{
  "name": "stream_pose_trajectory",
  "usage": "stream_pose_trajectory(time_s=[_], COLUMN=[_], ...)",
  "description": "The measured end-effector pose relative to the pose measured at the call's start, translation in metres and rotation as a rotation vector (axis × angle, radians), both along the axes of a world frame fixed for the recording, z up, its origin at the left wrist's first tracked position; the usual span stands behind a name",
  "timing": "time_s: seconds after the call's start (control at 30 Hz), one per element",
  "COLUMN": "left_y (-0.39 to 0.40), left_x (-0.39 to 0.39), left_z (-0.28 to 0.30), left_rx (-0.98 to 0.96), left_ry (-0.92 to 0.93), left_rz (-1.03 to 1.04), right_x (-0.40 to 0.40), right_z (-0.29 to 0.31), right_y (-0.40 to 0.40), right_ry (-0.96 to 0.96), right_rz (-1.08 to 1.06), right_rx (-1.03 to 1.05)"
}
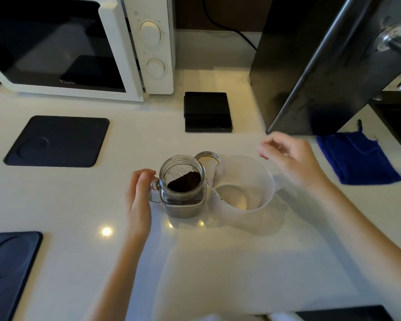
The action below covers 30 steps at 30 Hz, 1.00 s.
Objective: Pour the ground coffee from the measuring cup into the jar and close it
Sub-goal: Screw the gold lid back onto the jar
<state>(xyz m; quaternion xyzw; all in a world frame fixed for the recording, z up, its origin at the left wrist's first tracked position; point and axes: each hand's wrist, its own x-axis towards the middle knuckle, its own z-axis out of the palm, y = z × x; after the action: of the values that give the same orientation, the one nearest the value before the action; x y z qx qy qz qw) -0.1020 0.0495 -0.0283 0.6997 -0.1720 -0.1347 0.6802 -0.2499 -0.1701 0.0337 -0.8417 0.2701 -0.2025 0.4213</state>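
One jar of coffee, one empty measuring cup, one lid; left hand grip curls at the jar's handle, right hand spread, holding nothing.

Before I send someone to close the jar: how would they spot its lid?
Find the white microwave; come forward to the glass jar with coffee. The lid lies flat behind it, beside the empty measuring cup: the only small metal-rimmed disc.

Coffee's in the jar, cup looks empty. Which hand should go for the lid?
Right. The right hand is free, hovering close to the lid lying behind the jar. The left hand is at the jar's handle, well placed to steady it.
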Motion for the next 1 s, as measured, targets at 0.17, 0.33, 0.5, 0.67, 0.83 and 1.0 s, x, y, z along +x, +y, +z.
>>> stream_pose_trajectory(time_s=[0.17,0.33,0.5,0.67,0.83,1.0], left_y=[0.038,0.063,0.060,0.058,0.056,0.057], left_x=[0.002,-0.004,-0.004,-0.006,-0.008,-0.007], left_z=[-0.025,-0.045,-0.044,-0.038,-0.034,-0.035], left_rx=[0.408,0.921,0.981,0.947,0.924,0.921], left_ry=[-0.243,-0.572,-0.571,-0.533,-0.509,-0.505], left_rz=[-0.024,-0.224,-0.222,-0.193,-0.185,-0.177], right_x=[0.057,0.119,0.158,0.172,0.179,0.175], right_z=[0.022,0.017,0.003,-0.011,-0.017,-0.011], right_y=[-0.014,-0.011,0.004,0.016,0.018,0.013], right_ry=[0.471,0.866,1.195,1.391,1.397,1.328], right_rz=[0.290,0.429,0.424,0.385,0.372,0.337], right_rx=[-0.150,-0.197,-0.202,-0.207,-0.187,-0.030])
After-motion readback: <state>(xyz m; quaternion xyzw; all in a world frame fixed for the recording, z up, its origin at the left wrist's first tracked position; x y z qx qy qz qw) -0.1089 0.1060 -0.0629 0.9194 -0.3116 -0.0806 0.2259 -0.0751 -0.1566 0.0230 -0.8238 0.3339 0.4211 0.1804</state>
